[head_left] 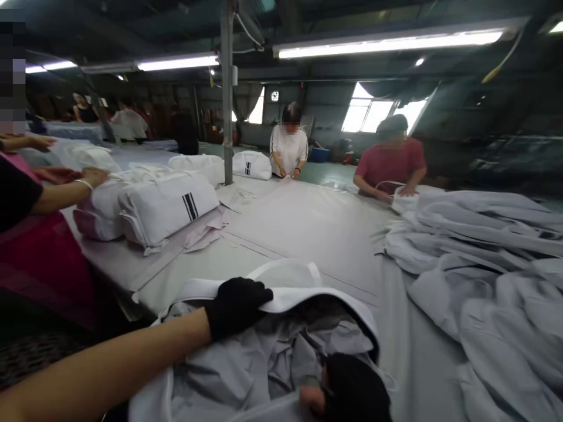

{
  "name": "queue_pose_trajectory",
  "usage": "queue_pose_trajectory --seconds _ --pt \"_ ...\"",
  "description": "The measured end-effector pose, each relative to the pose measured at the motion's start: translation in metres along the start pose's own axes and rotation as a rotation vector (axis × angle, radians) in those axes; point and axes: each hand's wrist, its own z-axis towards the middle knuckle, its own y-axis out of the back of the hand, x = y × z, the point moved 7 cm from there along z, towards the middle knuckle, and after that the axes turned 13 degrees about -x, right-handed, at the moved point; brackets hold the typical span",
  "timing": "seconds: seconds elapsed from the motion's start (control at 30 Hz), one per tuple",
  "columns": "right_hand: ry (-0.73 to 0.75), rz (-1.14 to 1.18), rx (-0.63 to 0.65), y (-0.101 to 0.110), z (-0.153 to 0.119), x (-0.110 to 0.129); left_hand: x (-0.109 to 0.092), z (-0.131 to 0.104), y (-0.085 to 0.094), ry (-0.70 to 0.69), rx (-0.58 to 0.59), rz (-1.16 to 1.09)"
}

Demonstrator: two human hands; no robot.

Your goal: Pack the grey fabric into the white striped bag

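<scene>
Head | left hand (237,305) grips bag (281,351) rim | mouth faces person

- The single head-worn camera looked forward and slightly down along a long grey table (308,228) from its near end.
- It sat very close above the person's own gloved left hand (237,305) and right hand (352,390).
- Its wide view reached co-workers at the far end, the ceiling lights (387,42) and windows (373,114).

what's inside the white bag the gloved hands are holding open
Crumpled grey fabric fills the white bag. The left hand grips its rim; the right hand reaches inside. Anything beneath the fabric is covered.
</scene>
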Motion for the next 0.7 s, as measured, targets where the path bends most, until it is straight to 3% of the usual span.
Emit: queue_pose_trajectory --seconds 0.1,0.23,0.33,0.4,0.53,0.7 --pt "0.047 -0.025 -0.031 -0.008 0.015 0.003 -0.017 0.006 -0.009 0.03 0.107 -0.015" --pt "0.023 -0.013 -0.05 -0.006 0.028 0.002 -0.02 0.075 -0.002 0.087 0.231 -0.184" --pt "0.045 -0.004 -0.094 0.004 0.024 0.006 -0.043 0.129 0.001 0.016 0.309 -0.322" --pt "0.057 -0.029 -0.152 0.014 0.02 0.007 -0.065 0.145 -0.007 -0.039 0.353 -0.335" --pt "0.095 -0.077 -0.171 0.024 0.016 0.006 -0.095 0.132 -0.029 -0.127 0.324 -0.234" --pt "0.127 -0.117 -0.169 0.017 0.027 0.006 -0.094 0.086 -0.042 -0.133 0.191 -0.243"
